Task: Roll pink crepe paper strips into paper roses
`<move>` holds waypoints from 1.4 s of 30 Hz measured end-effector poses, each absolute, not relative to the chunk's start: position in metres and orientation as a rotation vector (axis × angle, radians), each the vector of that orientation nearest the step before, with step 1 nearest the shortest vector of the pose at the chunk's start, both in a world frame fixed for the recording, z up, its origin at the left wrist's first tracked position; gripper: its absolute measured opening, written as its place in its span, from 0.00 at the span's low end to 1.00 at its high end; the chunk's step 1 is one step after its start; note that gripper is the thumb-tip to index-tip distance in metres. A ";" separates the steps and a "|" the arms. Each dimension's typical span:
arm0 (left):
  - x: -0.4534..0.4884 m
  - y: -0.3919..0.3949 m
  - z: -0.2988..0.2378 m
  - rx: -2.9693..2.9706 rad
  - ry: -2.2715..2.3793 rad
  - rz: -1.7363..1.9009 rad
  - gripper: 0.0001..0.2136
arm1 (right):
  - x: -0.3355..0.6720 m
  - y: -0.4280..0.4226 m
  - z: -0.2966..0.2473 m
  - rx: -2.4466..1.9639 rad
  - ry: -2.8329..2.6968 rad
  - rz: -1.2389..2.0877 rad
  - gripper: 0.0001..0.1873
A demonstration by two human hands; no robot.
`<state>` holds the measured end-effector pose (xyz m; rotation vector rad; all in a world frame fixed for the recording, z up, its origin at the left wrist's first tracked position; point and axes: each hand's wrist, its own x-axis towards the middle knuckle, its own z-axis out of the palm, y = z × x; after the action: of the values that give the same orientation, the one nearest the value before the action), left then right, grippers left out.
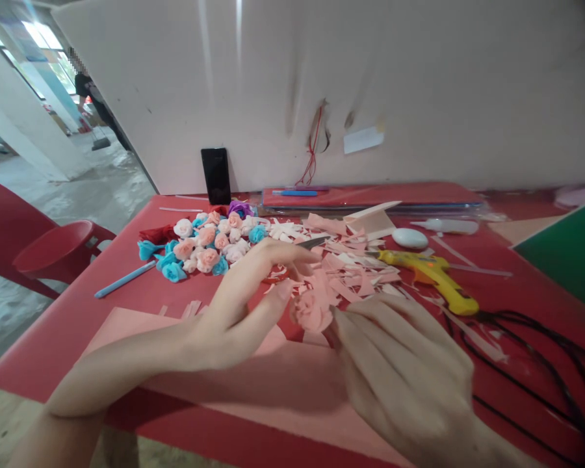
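A pink paper rose (312, 311) is held above the red table (127, 305) between both hands. My left hand (246, 302) reaches in from the left, its thumb and forefinger pinched against the flower's top and side. My right hand (404, 370) comes from the lower right with its fingers curled, gripping the base of the rose. Beneath them lies a pink paper sheet (136, 325). Just beyond the flower sits a heap of pink and white paper scraps (355, 270), with scissor blades (312, 243) poking out of it.
A cluster of several finished paper roses (207, 247) in pink, white and teal lies at the left. A yellow glue gun (439, 276) with black cable (526, 331), a blue pen (124, 279), a black phone (216, 175) against the wall, and a red chair (39, 250) are nearby. A person stands far back left.
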<state>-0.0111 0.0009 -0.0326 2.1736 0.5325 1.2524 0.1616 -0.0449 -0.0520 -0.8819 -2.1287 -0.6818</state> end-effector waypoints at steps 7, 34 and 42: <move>-0.012 0.009 -0.028 2.090 0.559 1.033 0.11 | 0.158 -0.038 -0.048 -0.944 -2.071 -0.233 0.14; -0.009 0.008 -0.027 1.439 0.361 0.710 0.04 | 0.169 -0.033 -0.047 -1.006 -1.639 1.467 0.20; -0.013 0.002 -0.018 1.838 0.408 0.748 0.05 | 0.184 -0.024 -0.040 -0.946 -2.076 1.151 0.17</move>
<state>-0.0127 0.0023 -0.0185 1.8376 0.4078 0.7477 0.1837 -0.0244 -0.0396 -0.9457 -2.0758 1.1509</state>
